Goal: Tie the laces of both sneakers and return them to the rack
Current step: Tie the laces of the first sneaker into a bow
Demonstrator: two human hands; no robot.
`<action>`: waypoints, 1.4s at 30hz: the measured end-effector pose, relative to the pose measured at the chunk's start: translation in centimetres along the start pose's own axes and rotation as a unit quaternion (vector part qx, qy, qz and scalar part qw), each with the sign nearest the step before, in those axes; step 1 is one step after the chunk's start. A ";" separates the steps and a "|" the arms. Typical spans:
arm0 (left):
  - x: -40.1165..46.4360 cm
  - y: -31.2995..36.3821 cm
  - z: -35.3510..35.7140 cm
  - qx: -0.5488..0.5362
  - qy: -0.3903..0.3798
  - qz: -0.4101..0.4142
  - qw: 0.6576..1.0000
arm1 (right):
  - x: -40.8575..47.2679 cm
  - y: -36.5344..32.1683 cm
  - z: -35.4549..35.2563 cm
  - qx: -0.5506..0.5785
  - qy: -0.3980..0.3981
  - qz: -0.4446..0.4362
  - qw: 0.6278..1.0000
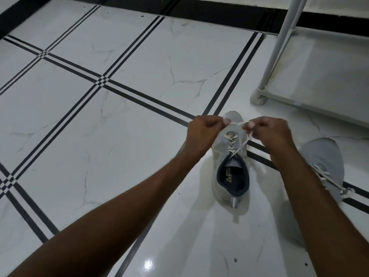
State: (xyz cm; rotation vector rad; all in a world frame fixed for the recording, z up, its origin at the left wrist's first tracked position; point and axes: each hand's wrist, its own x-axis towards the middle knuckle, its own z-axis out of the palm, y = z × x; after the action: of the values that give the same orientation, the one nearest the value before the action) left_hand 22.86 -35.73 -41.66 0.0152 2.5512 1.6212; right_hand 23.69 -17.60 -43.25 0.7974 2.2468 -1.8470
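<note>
Above the sneaker (231, 156), laces (239, 124) pinched taut between left hand (203, 127) and right hand (269, 129).

Glossy marble-look floor tiles (139, 62), matt grey cloth sneaker (221, 148), smooth white rack pole (279, 43)

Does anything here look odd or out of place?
Nothing looks damaged or spilled. Both sneakers sit on the floor instead of the rack, and both hands hold one's laces.
</note>
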 end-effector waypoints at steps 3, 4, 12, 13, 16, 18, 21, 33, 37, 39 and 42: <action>0.2 -0.9 -1.6 -0.191 0.049 -0.185 0.963 | 0.2 1.3 -2.6 -0.156 0.245 -0.068 0.955; 0.2 -1.6 -2.2 -0.210 0.062 -0.228 0.949 | 0.0 1.5 -3.3 -0.184 0.290 -0.072 0.936; 0.6 -1.9 0.5 0.128 -0.114 -0.010 0.985 | -2.1 2.2 -2.1 -0.238 0.266 -0.118 0.927; 0.8 -1.4 1.5 0.177 -0.135 0.041 0.974 | -2.2 2.6 -1.9 -0.259 0.267 -0.116 0.921; 1.7 -1.2 4.3 0.265 -0.177 0.134 0.938 | -2.5 3.8 -1.0 -0.309 0.270 -0.119 0.904; 2.4 -1.6 5.3 0.322 -0.210 0.154 0.910 | -2.9 4.4 -0.2 -0.293 0.237 -0.096 0.922; 3.4 -2.0 5.9 0.402 -0.229 0.196 0.865 | -2.8 5.4 0.6 -0.258 0.164 -0.067 0.950; 5.0 -1.7 9.0 0.523 -0.229 0.250 0.782 | -0.5 6.4 0.9 -0.185 0.044 0.065 0.980; 5.5 -2.2 8.1 0.484 -0.213 0.278 0.802 | -0.5 6.7 0.6 -0.180 0.103 0.051 0.977; 5.5 -2.2 7.0 0.456 -0.206 0.272 0.822 | -0.7 7.0 0.4 -0.172 0.134 0.028 0.976; 5.9 -1.2 2.5 0.425 -0.194 0.214 0.858 | -1.1 7.5 -0.2 -0.141 0.166 0.005 0.976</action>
State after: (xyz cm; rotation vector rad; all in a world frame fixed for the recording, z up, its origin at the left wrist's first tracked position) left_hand 17.29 -33.54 -44.39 0.9292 2.7755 0.3338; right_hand 28.17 -16.90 -49.37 1.1286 2.6147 -1.4270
